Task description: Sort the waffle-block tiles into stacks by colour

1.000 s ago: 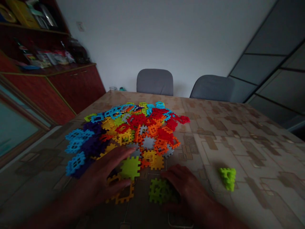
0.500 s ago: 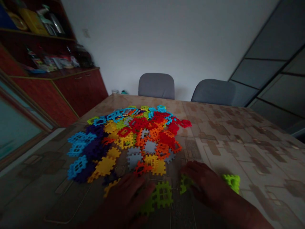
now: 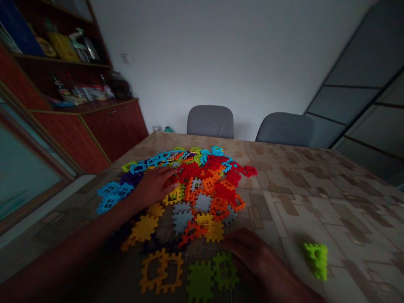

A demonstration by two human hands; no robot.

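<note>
My left hand reaches over a pile of interlocking plastic tiles. Its fingers are apart, close to a red tile; contact is unclear. Low on the table rests my right hand, palm down and fingers stretched to the left. Whatever lies beneath it is hidden. Left of those fingers are a green window tile and a plain green tile, side by side. Two orange-yellow frame tiles lie nearby, edges meeting or overlapping. A yellow-green tile piece stands apart at the right.
The patterned tablecloth covers the table. Two grey chairs stand at its far side. A wooden cabinet with bottles is at the left. Light blue tiles and grey tiles are among the pile.
My left hand has moved from the near green tiles up and forward to the pile, uncovering the orange-yellow tiles. My right hand shifted left, covering where a green tile showed. The view tilted slightly.
</note>
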